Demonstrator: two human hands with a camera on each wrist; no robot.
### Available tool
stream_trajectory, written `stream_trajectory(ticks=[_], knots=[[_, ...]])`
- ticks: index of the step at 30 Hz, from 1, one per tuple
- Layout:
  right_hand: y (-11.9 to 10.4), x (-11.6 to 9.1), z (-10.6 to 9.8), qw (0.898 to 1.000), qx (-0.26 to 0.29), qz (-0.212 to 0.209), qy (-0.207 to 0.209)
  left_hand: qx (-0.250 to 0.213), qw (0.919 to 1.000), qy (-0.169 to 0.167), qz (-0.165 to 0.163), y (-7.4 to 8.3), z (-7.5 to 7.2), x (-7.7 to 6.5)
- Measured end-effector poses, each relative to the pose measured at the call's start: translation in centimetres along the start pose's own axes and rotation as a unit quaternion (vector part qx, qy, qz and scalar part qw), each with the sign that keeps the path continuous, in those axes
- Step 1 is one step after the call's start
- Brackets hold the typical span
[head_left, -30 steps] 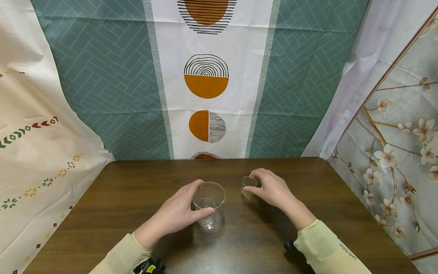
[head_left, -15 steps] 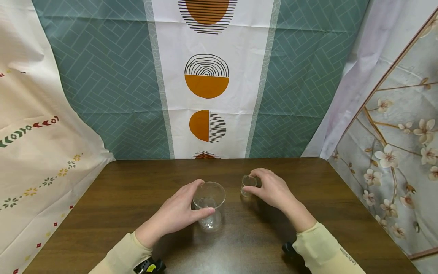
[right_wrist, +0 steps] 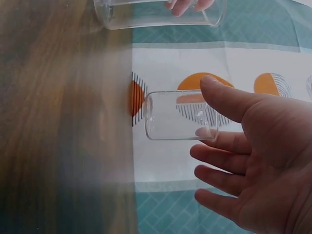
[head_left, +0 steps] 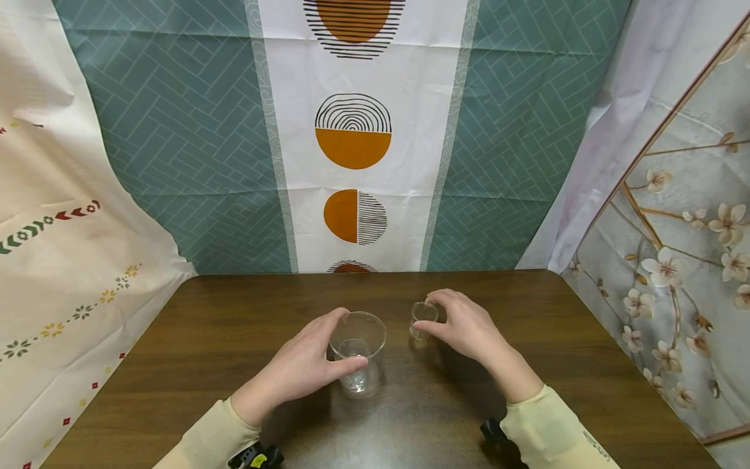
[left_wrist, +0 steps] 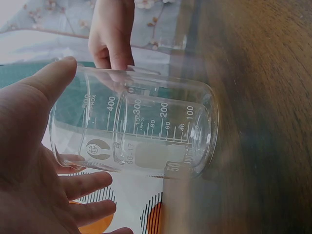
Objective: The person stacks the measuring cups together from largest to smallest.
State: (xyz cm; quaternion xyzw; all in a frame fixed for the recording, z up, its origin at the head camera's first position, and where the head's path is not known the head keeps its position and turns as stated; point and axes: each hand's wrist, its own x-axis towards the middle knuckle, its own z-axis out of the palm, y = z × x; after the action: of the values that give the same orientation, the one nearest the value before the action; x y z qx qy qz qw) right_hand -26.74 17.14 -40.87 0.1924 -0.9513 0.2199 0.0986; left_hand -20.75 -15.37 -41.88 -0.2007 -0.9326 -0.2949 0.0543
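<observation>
On the worktop (head_left: pixel 439 430), my left hand (head_left: pixel 307 361) is grasping the 500-graduated beaker (head_left: pixel 377 366) near its rim, presumably steadying the 100-graduated beaker (head_left: pixel 354 346) nesting inside. Rightward, my right hand (head_left: pixel 465 326) is pinching the smallest beaker (head_left: pixel 419 314), likely leaving its base free.

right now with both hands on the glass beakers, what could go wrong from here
The small beaker is off the table, pinched near its rim by the right hand, so it might slip and drop.

The large beaker, held near its rim by the left hand, has an inner beaker nested inside; if tipped, the two could knock together.
</observation>
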Motion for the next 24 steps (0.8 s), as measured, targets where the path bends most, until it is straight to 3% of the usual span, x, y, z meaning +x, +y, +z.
stream_trajectory(ticks=[24], knots=[[-1.8,-0.7,-1.6,1.0,0.018,-0.003,0.016,0.001,1.0,0.004,0.009,-0.2,0.1,0.0]])
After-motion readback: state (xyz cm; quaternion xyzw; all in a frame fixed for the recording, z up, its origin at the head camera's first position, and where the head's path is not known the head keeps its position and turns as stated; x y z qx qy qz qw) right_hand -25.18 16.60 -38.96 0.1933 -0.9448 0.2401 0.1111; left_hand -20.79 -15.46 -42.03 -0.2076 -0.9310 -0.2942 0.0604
